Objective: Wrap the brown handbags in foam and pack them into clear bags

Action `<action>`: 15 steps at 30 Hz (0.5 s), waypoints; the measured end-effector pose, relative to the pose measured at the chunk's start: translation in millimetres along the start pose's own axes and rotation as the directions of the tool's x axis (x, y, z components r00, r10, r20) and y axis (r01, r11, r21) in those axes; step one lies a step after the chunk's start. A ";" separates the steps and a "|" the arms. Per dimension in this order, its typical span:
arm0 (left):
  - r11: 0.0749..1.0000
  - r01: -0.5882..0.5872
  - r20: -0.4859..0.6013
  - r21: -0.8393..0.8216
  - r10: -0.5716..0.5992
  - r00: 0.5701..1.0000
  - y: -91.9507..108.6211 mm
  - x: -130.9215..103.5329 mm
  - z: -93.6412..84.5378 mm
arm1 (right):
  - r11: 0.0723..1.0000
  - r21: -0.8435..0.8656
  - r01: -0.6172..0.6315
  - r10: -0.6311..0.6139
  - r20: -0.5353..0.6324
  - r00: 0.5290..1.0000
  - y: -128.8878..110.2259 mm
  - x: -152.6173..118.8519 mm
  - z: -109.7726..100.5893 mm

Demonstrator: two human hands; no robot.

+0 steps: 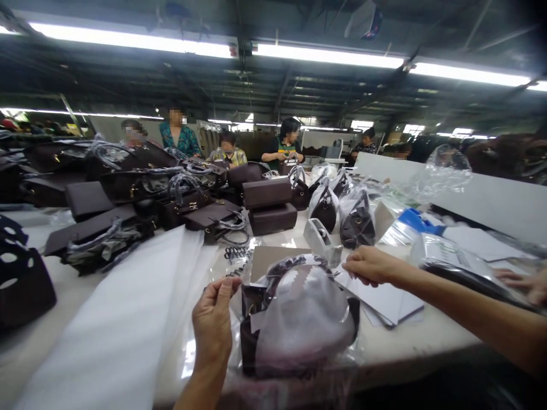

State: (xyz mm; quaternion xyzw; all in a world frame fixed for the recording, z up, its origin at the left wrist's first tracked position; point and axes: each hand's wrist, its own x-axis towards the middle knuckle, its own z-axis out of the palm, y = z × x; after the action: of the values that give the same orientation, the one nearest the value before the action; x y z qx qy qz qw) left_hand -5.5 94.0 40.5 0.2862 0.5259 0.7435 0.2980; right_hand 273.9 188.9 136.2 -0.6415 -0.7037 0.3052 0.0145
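Handbag [248, 347], dark brown behind white wrap [301, 313], sits in clear plastic [358, 344], pinched by left hand [214, 316] and right hand [370, 266].

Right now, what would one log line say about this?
left hand: pinching clear plastic | right hand: apparently likewise | between: dark handbag, white wrap over front

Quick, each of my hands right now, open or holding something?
Left hand: closed, apparently pinching the clear plastic.
Right hand: closed, apparently pinching the clear plastic too.
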 end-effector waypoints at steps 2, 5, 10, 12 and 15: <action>0.998 -0.069 0.002 0.011 0.069 0.998 17.1 8.5 8.5 | 0.996 0.042 0.073 -0.067 -0.125 0.990 -6.9 -5.2 -14.8; 0.949 -0.297 0.074 0.104 0.290 0.954 47.8 32.2 29.9 | 0.983 0.078 0.165 -0.134 -0.301 0.944 -21.6 -5.3 -42.8; 0.859 -0.497 0.091 0.122 0.489 0.867 106.4 83.6 72.8 | 0.978 0.023 0.206 -0.171 -0.472 0.865 -57.9 -3.2 -94.9; 0.818 -0.562 0.081 0.118 0.557 0.827 131.8 99.1 86.5 | 0.978 -0.008 0.210 -0.186 -0.501 0.845 -74.3 -9.5 -112.7; 0.745 -0.650 0.088 0.149 0.645 0.759 167.0 115.6 99.7 | 0.976 -0.037 0.215 -0.196 -0.575 0.794 -97.0 -20.4 -133.3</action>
State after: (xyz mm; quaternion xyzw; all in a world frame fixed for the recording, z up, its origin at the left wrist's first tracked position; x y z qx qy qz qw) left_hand -31.7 196.0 240.7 0.4865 0.4507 0.7484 0.0042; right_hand 245.8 226.0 295.7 -0.6230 -0.7270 0.1044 0.2690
